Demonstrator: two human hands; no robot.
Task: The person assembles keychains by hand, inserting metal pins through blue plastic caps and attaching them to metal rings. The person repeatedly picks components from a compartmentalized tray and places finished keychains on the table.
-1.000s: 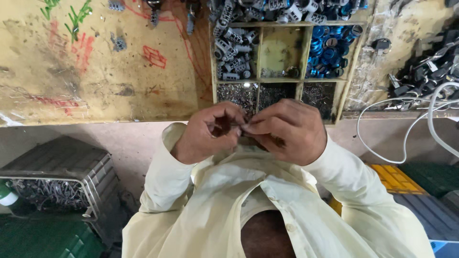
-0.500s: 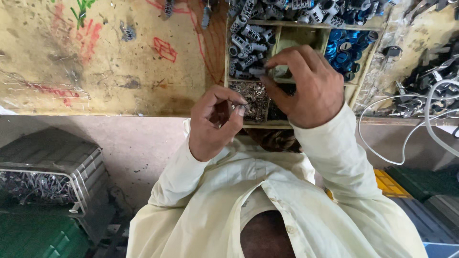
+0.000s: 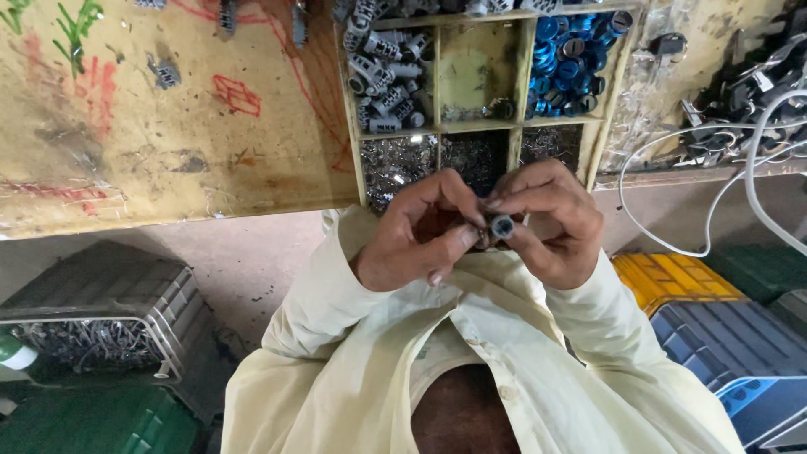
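Since the earlier frame the right hand (image 3: 551,223) has come back from the tray (image 3: 521,80) at top centre and now meets the left hand (image 3: 416,231) at mid-frame. Both grips pinch one small grey cylinder (image 3: 502,225) between fingertips. Its round open end faces the camera, so its long axis runs away from the lens.

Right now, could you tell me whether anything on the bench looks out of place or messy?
A few grey parts lie loose on the paint-marked benchtop, outside the divided tray. White cables trail over its edge. The small part between both hands looks intact.
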